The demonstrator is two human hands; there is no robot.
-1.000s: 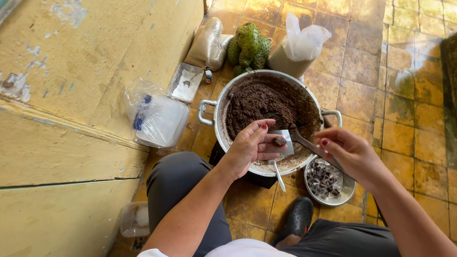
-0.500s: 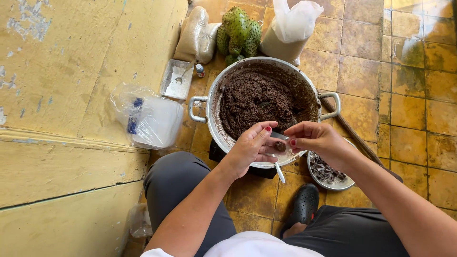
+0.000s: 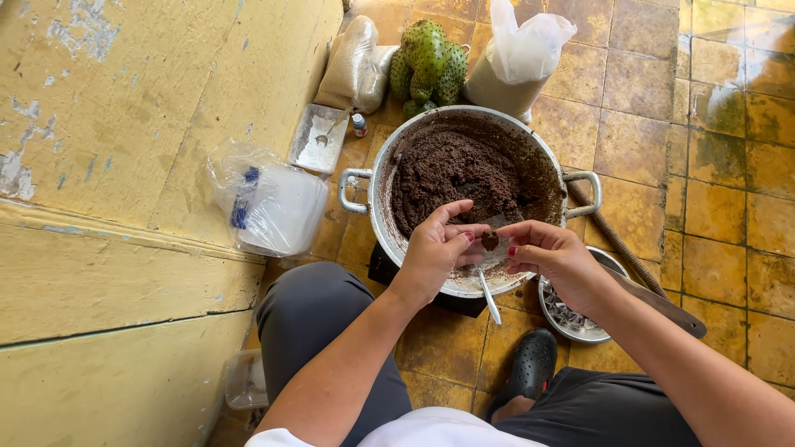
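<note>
Left to right: a plastic-wrapped container (image 3: 277,207) lies by the wall, then the metal pot (image 3: 377,217) of dark paste (image 3: 451,170), over whose near rim my left hand (image 3: 435,252) pinches a clear wrapper (image 3: 489,252) with thumb and fingers. On that film sits a small brown lump (image 3: 490,241), soft, sticky and light by my judgement, best cradled from beneath through the wrapper. My right hand (image 3: 553,257) pinches the film's other edge, above a small metal dish (image 3: 571,319).

A green cactus (image 3: 428,62) and two filled plastic bags (image 3: 515,62) are seen on the yellow floor tiles (image 3: 720,157), and a clear bag of white tubs (image 3: 273,203) is set by the yellow wall (image 3: 124,108).
</note>
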